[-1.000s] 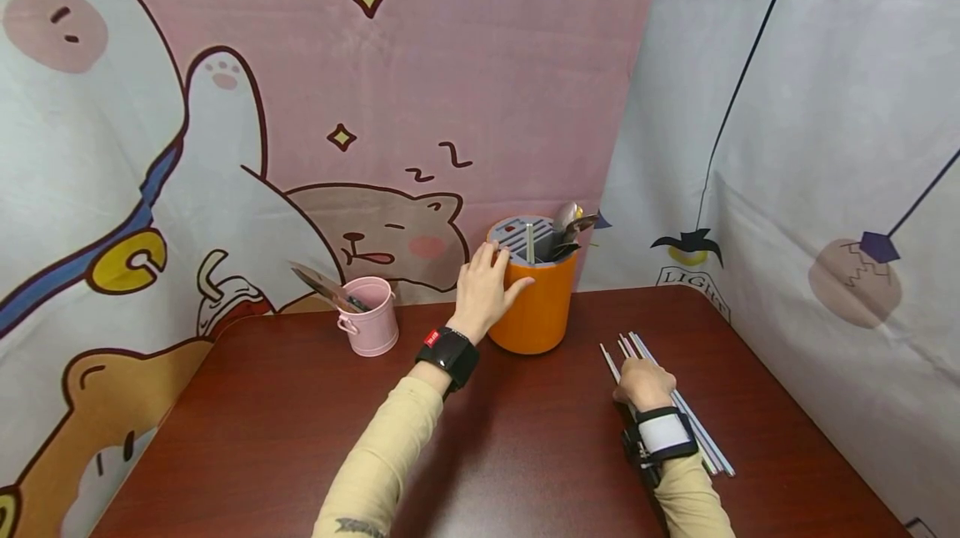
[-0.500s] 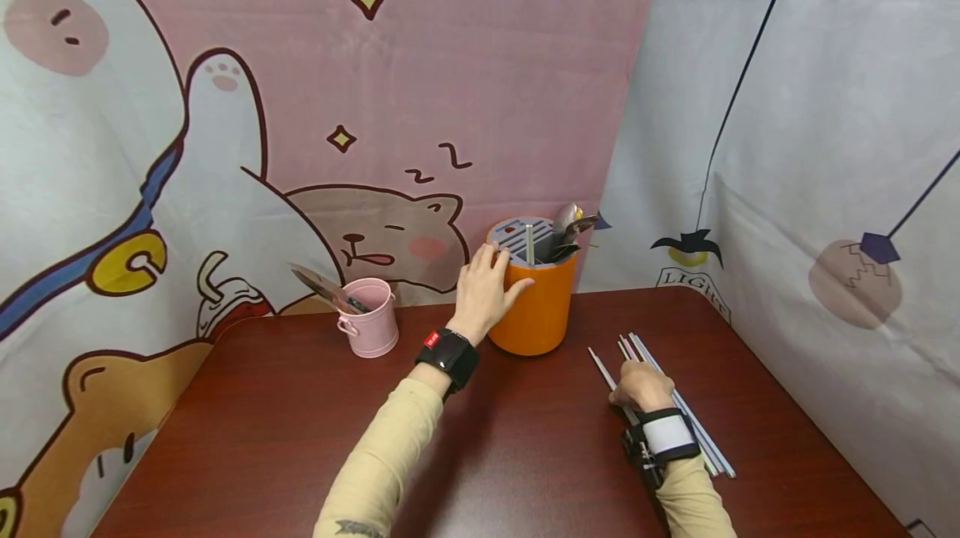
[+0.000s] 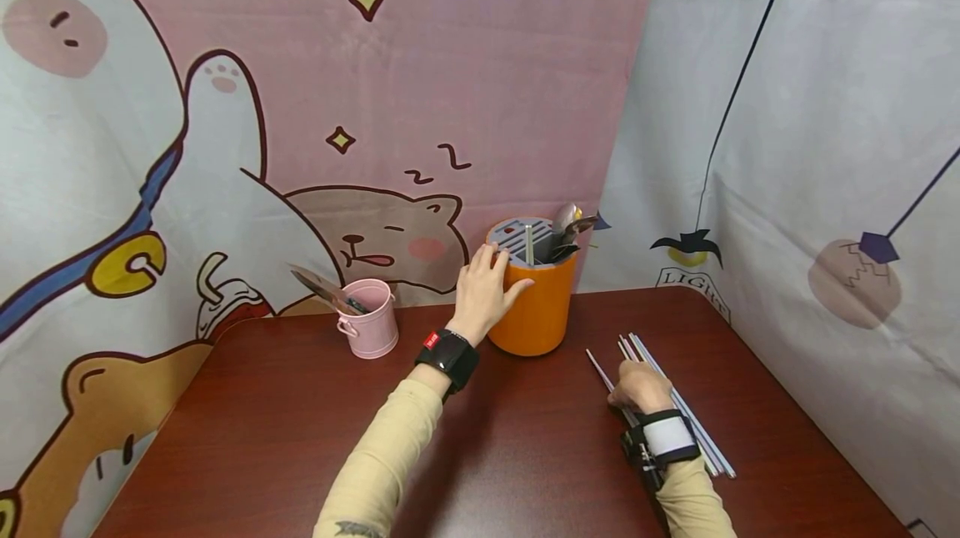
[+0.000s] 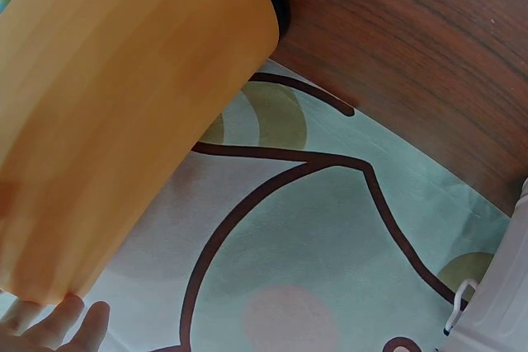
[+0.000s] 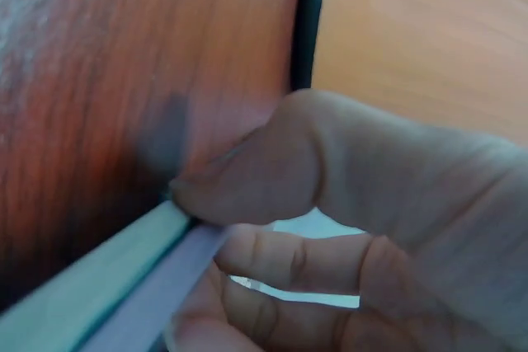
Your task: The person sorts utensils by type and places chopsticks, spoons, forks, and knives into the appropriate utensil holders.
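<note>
I list: right hand [image 3: 642, 386], pinching chopsticks [image 5: 99, 274]; left hand [image 3: 482, 292], straight-fingered, touching the orange utensil holder [image 3: 538, 313].

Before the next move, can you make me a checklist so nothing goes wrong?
1. Left hand touching the orange holder: ok.
2. Orange holder standing upright: ok.
3. Right hand pinching chopsticks: ok, at least two.
4. Those chopsticks fully off the table: cannot tell.
5. All chopsticks in the holder: not ok, other chopsticks lie on the table.
6. Pink bucket apart from the holder: ok.
</note>
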`<action>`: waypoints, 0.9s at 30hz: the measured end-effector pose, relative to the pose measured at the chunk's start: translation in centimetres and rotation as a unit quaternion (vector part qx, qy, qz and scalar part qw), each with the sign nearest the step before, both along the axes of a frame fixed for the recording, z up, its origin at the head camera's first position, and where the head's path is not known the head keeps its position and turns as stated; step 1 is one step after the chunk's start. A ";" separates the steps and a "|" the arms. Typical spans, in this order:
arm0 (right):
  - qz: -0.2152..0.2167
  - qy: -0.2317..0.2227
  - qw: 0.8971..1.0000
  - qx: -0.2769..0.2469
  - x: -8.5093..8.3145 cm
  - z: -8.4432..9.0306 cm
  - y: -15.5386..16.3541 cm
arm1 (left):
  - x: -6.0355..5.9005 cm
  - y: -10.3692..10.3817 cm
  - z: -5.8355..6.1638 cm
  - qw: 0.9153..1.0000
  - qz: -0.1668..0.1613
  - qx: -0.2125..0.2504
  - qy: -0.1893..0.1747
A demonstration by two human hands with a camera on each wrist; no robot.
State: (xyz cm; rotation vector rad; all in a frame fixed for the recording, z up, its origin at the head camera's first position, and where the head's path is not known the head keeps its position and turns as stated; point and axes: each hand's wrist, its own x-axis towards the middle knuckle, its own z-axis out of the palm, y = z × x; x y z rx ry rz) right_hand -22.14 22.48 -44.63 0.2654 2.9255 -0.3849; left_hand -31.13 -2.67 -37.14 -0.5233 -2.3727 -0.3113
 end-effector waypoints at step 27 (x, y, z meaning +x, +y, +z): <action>0.133 0.437 0.875 -0.158 -0.5 4.7 -1.6 | -0.1 0.0 0.0 1.000 0.000 -0.001 -0.010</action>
